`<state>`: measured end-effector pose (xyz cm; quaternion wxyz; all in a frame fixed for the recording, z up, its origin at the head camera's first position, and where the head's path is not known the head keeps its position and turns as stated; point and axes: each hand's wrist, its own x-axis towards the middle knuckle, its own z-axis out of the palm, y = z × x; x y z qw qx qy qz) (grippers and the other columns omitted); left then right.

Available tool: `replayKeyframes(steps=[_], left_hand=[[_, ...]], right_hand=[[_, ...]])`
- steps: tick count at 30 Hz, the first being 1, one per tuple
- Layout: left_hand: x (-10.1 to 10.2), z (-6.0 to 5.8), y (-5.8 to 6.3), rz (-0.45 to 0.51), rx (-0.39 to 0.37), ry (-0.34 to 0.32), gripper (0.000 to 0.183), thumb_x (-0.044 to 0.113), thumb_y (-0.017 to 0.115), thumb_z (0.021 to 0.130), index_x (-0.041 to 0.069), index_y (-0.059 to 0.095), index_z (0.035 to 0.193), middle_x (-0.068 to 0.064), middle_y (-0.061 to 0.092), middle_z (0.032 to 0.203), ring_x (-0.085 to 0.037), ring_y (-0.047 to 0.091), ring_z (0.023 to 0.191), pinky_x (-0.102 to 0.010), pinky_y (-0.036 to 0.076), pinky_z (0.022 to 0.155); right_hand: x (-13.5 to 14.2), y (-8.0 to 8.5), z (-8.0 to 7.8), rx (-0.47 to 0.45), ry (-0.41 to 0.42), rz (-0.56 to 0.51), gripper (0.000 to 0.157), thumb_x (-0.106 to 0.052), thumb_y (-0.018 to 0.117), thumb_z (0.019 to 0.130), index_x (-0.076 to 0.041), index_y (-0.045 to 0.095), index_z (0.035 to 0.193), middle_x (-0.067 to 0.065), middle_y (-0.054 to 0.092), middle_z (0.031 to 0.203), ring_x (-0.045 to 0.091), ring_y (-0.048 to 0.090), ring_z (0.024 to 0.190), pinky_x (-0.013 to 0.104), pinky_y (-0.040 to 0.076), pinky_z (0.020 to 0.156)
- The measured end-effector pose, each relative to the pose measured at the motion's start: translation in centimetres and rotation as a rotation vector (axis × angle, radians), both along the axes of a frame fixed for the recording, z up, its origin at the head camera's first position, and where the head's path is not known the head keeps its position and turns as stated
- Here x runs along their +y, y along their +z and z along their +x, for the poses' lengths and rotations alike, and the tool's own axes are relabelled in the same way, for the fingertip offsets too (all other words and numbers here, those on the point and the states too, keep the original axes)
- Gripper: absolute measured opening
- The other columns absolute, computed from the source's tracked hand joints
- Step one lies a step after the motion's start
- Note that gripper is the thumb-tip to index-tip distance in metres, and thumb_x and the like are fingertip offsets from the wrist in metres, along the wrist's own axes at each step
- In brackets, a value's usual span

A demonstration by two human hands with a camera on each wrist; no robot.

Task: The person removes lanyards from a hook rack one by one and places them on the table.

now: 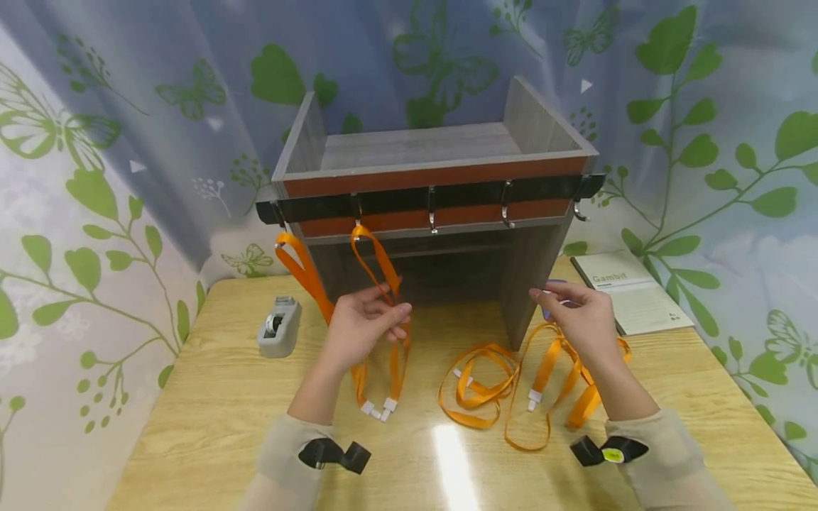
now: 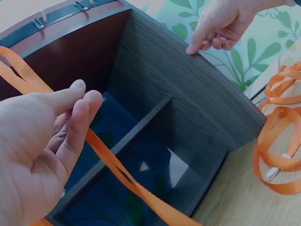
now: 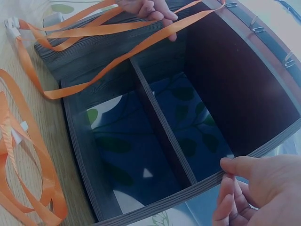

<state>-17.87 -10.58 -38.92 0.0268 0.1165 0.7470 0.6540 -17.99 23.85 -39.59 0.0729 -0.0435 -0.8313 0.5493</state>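
An orange lanyard (image 1: pixel 377 248) hangs from the second hook, its white clips (image 1: pixel 379 409) low over the table. My left hand (image 1: pixel 367 319) is beside its straps, fingers loosely bent, and in the left wrist view a strap (image 2: pixel 117 169) passes behind the fingers. Another orange lanyard (image 1: pixel 300 270) hangs from the leftmost hook. With thumb and fingers on either side of its right panel's edge, my right hand (image 1: pixel 578 316) lightly pinches the grey wooden shelf (image 1: pixel 533 277). Three metal hooks on the right, including the middle hook (image 1: pixel 432 211), bear nothing.
Several orange lanyards (image 1: pixel 479 397) lie coiled on the wooden table (image 1: pixel 211 426) at front right, partly under my right forearm. A grey tape dispenser (image 1: pixel 279 330) stands left of the shelf. A notebook (image 1: pixel 629 291) lies at right. Patterned curtains (image 1: pixel 160 142) hang behind.
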Motion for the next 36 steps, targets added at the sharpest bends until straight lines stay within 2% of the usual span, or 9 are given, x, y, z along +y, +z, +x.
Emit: replayKeyframes(steps=[7, 13, 16, 19, 23, 26, 30, 33, 36], left_hand=[[0.5, 0.1, -0.4, 0.014, 0.013, 0.002, 0.034, 0.023, 0.074, 0.092, -0.001, 0.068, 0.115, -0.021, 0.075, 0.09, -0.023, 0.073, 0.069, -0.048, 0.063, 0.068], [0.0, 0.7, -1.4, 0.063, 0.068, -0.006, 0.025, 0.017, 0.067, 0.097, -0.002, 0.069, 0.113, -0.027, 0.072, 0.099, -0.019, 0.074, 0.077, -0.044, 0.063, 0.072], [-0.4, 1.1, -2.1, 0.124, 0.126, -0.047, 0.028, 0.016, 0.06, 0.101, -0.006, 0.065, 0.119, -0.019, 0.074, 0.105, -0.018, 0.074, 0.083, -0.045, 0.063, 0.077], [-0.8, 1.5, -2.7, 0.166, 0.171, -0.064, 0.032, 0.016, 0.052, 0.105, -0.009, 0.061, 0.123, -0.004, 0.076, 0.104, -0.02, 0.074, 0.086, -0.04, 0.063, 0.077], [-0.9, 2.0, -3.0, 0.118, 0.178, 0.014, 0.027, 0.012, 0.055, 0.103, -0.009, 0.066, 0.115, 0.002, 0.075, 0.093, -0.017, 0.072, 0.075, -0.033, 0.063, 0.068], [-0.8, 2.5, -2.3, -0.014, 0.229, 0.111, 0.017, 0.007, 0.064, 0.097, -0.006, 0.073, 0.101, -0.005, 0.071, 0.083, -0.013, 0.067, 0.064, -0.03, 0.06, 0.06], [-0.9, 3.1, -0.3, -0.189, 0.405, 0.206, 0.009, 0.004, 0.072, 0.091, -0.002, 0.078, 0.09, -0.011, 0.066, 0.074, -0.016, 0.064, 0.057, -0.025, 0.055, 0.049], [-1.3, 3.5, 1.4, -0.194, 0.486, 0.23, 0.01, 0.0, 0.072, 0.089, -0.004, 0.078, 0.096, -0.013, 0.069, 0.076, -0.022, 0.065, 0.055, -0.02, 0.052, 0.046], [-1.6, 4.0, 3.0, -0.147, 0.503, 0.242, 0.017, -0.007, 0.068, 0.089, -0.003, 0.077, 0.103, -0.013, 0.071, 0.077, -0.018, 0.065, 0.056, -0.019, 0.054, 0.048]], right_hand=[[0.1, 0.1, 0.0, -0.031, -0.001, 0.017, 0.05, -0.045, 0.073, 0.089, -0.009, 0.071, 0.123, -0.017, 0.066, 0.075, 0.006, 0.065, 0.071, 0.018, 0.056, 0.065], [0.1, 0.1, 0.1, -0.027, -0.007, 0.027, 0.048, -0.045, 0.072, 0.09, -0.009, 0.071, 0.123, -0.017, 0.067, 0.078, 0.004, 0.064, 0.071, 0.017, 0.058, 0.067], [0.1, 0.2, 0.2, -0.023, -0.008, 0.033, 0.049, -0.045, 0.072, 0.09, -0.01, 0.071, 0.123, -0.017, 0.067, 0.079, 0.004, 0.065, 0.071, 0.017, 0.057, 0.067], [0.0, 0.2, 0.2, -0.019, -0.008, 0.036, 0.05, -0.047, 0.072, 0.09, -0.01, 0.071, 0.123, -0.017, 0.066, 0.078, 0.005, 0.066, 0.072, 0.018, 0.057, 0.066], [-0.1, 0.0, 0.2, -0.018, -0.004, 0.035, 0.051, -0.047, 0.072, 0.09, -0.009, 0.071, 0.124, -0.017, 0.067, 0.077, 0.005, 0.067, 0.071, 0.019, 0.056, 0.064], [-0.1, 0.0, 0.2, -0.02, -0.006, 0.039, 0.05, -0.047, 0.073, 0.089, -0.009, 0.071, 0.123, -0.017, 0.067, 0.076, 0.006, 0.067, 0.071, 0.019, 0.056, 0.064], [0.0, 0.0, 0.1, -0.011, -0.009, 0.042, 0.048, -0.045, 0.073, 0.09, -0.009, 0.072, 0.121, -0.017, 0.067, 0.078, 0.006, 0.067, 0.071, 0.018, 0.056, 0.064], [0.1, 0.0, 0.0, -0.001, -0.001, 0.039, 0.046, -0.043, 0.072, 0.091, -0.008, 0.072, 0.121, -0.017, 0.067, 0.078, 0.005, 0.066, 0.07, 0.018, 0.056, 0.064], [0.1, 0.0, 0.0, -0.004, -0.003, 0.043, 0.045, -0.043, 0.072, 0.091, -0.009, 0.072, 0.12, -0.017, 0.066, 0.077, 0.005, 0.065, 0.07, 0.019, 0.055, 0.061]])
